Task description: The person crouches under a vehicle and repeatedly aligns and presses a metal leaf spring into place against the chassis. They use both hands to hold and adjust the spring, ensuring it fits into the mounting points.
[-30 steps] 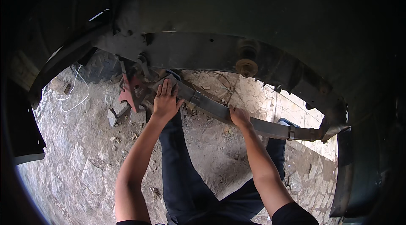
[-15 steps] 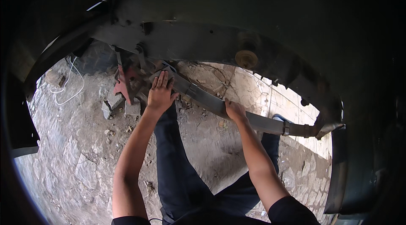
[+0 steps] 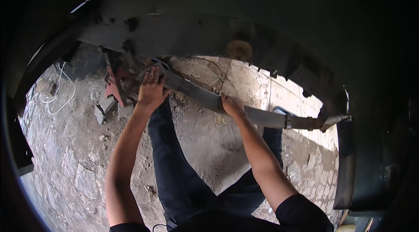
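A long grey leaf spring [image 3: 264,117] slants across the middle, its right end joined to a bracket [image 3: 329,122] on the dark vehicle body. My left hand [image 3: 151,91] lies flat on the spring's thick left part, fingers stretched out. Further right along it, my right hand [image 3: 233,105] is closed round the spring, thumb side along its upper edge. Just left of my left hand, a red metal stand [image 3: 113,87] rises under the vehicle. What the spring's left end rests on is hidden in shadow.
Above the spring runs a dark frame rail [image 3: 183,35] with a rusty round piece [image 3: 239,50]. Concrete blocks [image 3: 104,109] lie by the stand. A white cable [image 3: 72,87] curls at the left. My legs [image 3: 174,162] straddle rough, rubble-strewn ground [image 3: 78,158].
The whole view has shifted, so everything sits a little further left and higher. Both hands keep the same places on the leaf spring.
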